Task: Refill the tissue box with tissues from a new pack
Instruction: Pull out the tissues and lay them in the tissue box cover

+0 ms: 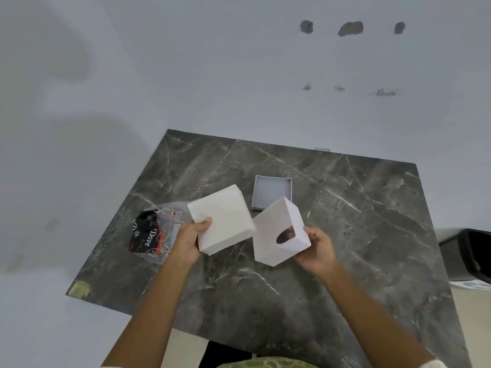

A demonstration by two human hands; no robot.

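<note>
Over the dark marble bench (345, 235), one white tissue box (279, 232), tilted in the right hand (316, 251) grip apparently to take the refill, sits beside one tissue stack (223, 219) clamped by the left hand (190, 241), with one grey lid (271, 191) beyond and one emptied wrapper (151, 235) left.

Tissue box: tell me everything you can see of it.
The tissue box is a white cube-shaped cover, smooth and matte, maybe plastic or card. One face has an oval opening, dark inside. It is held tilted above the dark marble table, opening face turned toward the right hand, whose grip is on its lower right corner. Its grey base tray lies apart on the table behind it. The tissue stack in the left hand sits close beside it; whether they touch cannot be told.
</note>
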